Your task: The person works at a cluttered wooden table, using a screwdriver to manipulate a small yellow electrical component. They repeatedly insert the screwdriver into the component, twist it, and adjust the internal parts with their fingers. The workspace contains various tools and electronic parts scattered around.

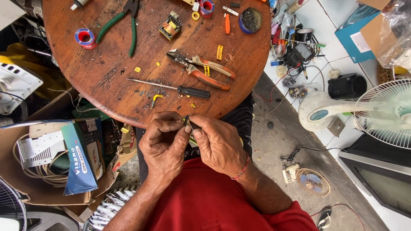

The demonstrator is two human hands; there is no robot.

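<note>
My left hand [165, 143] and my right hand [218, 143] meet just below the near edge of a round wooden table [107, 81]. Both pinch one small dark part [187, 121] between thumbs and fingertips; its shape is too small to make out. A red cord circles my right wrist. On the table just beyond the hands lie a black-handled screwdriver [180, 88] and orange-handled pliers [205, 70].
Green-handled pliers [124, 25], a small transformer [170, 26], red tape rolls [84, 37], a round tin [250, 20] and yellow scraps lie on the table. A cardboard box with a blue carton [83, 154] stands left. A white fan [381, 111], tools and wires crowd the floor right.
</note>
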